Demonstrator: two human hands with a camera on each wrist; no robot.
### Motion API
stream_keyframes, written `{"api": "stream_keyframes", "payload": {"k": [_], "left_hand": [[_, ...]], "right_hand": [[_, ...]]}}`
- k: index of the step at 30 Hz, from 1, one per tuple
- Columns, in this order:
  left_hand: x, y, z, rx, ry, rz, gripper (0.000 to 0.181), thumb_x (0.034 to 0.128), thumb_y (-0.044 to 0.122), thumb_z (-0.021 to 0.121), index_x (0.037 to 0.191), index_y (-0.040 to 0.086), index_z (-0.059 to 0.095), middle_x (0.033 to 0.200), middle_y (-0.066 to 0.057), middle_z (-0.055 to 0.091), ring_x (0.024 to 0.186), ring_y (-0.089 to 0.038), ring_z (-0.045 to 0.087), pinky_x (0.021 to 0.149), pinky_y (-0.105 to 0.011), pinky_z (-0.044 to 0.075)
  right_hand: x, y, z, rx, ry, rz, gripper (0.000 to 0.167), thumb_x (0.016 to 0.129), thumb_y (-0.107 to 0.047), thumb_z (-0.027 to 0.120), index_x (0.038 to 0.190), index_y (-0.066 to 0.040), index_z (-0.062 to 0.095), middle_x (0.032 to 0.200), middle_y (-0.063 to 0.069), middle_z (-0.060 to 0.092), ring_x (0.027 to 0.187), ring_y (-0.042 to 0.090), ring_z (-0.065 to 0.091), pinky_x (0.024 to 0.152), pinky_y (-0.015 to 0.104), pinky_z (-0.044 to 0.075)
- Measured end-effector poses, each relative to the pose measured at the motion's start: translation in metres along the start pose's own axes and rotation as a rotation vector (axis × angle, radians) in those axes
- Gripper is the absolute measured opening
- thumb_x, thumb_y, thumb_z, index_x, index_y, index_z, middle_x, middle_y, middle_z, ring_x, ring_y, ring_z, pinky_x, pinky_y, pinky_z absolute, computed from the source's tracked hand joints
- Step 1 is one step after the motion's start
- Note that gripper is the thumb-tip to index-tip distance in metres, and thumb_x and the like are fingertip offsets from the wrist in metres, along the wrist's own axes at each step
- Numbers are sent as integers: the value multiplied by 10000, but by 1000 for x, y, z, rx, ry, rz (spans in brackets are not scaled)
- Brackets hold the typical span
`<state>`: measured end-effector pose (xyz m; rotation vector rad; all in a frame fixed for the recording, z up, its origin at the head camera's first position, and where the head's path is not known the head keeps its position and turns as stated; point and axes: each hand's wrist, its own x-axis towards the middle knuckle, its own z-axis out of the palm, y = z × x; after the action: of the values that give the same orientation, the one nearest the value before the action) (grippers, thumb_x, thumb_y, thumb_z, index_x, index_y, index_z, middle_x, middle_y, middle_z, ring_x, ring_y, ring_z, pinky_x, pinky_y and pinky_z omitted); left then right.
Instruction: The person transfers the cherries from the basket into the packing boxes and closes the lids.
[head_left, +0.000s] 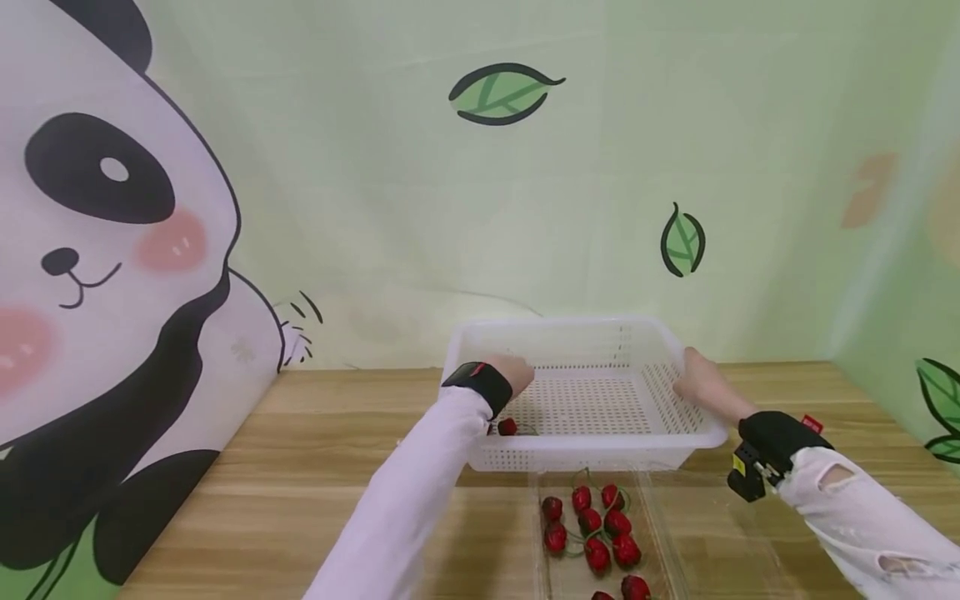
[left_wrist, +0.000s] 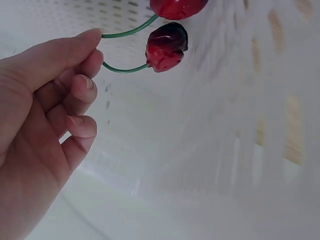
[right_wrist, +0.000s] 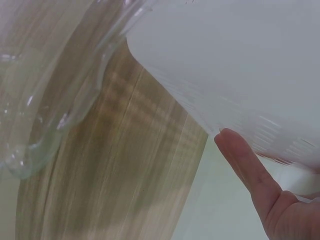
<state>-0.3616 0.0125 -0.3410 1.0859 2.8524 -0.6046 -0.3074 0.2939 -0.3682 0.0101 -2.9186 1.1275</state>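
Observation:
My left hand (head_left: pixel 512 372) reaches inside a white perforated plastic basket (head_left: pixel 592 442), near its left side. In the left wrist view its thumb and forefinger pinch the green stems of two red cherries (left_wrist: pixel 164 50), which stick out close to the basket's slotted wall. Only one dark red cherry (head_left: pixel 507 427) shows under this hand in the head view. At the basket's right side, my right hand (head_left: pixel 708 387) holds the rim. The right wrist view has one digit (right_wrist: pixel 242 155) against the basket's edge, with the other fingers mostly hidden.
In front of the basket a clear plastic box (head_left: pixel 663 542) contains several stemmed cherries (head_left: pixel 589 521). Clear plastic, perhaps its lid (head_left: pixel 720 517), extends to the right. All stand on a wood-grain table (head_left: pixel 337 450); a panda-print cloth (head_left: pixel 360 167) hangs behind.

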Motion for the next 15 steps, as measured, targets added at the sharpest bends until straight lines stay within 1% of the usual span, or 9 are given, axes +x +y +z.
{"api": "stream_keyframes", "payload": {"k": [1,2,3,4,6,7,10,13,15], "left_hand": [[1,-1,-1,29,20,5,181,867,36,543,704,113,557,759,9,595,661,-123,494,648,-253,408],[3,-2,0,33,30,0,178,873,40,544,711,111,567,768,4,600,668,-125,507,657,-258,422],[7,-3,1,81,43,18,186,867,30,560,697,106,566,757,-2,605,653,-121,514,642,-264,438],[12,-4,3,100,47,19,191,868,34,565,693,110,569,747,-3,606,648,-119,515,633,-271,444],[18,-8,6,112,59,13,188,871,44,569,697,114,570,721,1,592,624,-115,495,612,-278,444],[20,-10,7,99,59,11,171,870,44,572,714,111,581,717,1,585,619,-116,484,606,-278,440],[17,-14,0,66,63,12,141,870,28,559,763,111,598,722,4,561,625,-124,452,605,-269,405],[10,-19,-10,-46,45,-21,145,875,29,532,761,116,554,702,12,501,621,-135,406,600,-254,352],[7,-22,-16,-88,30,-36,187,866,17,517,712,120,497,659,17,435,591,-138,364,574,-251,310]], "right_hand": [[0,0,0,0,1,-1,481,839,82,436,1236,166,179,1030,336,417,742,336,549,604,397,484],[0,0,-1,3,1,-2,479,840,80,436,1236,164,180,1028,334,419,740,335,551,602,396,485],[0,0,-1,7,-2,-4,479,840,80,439,1235,164,181,1025,333,422,738,336,554,601,398,486],[0,1,-1,8,-3,-6,477,840,77,440,1233,163,184,1023,331,425,737,332,555,601,396,487],[0,1,-1,14,-5,-7,474,843,75,440,1234,159,186,1023,329,430,733,326,559,599,392,488],[0,1,-1,13,-5,-8,473,842,76,440,1233,159,187,1021,328,432,731,324,560,598,391,488],[0,1,-1,19,-6,-6,468,842,80,436,1232,156,189,1020,328,434,731,325,562,596,391,489],[0,0,0,16,-1,-6,466,840,84,434,1229,160,189,1018,331,433,734,334,559,595,397,488],[0,0,0,10,1,-6,463,839,85,437,1225,162,192,1012,332,433,734,338,556,594,400,486]]}}
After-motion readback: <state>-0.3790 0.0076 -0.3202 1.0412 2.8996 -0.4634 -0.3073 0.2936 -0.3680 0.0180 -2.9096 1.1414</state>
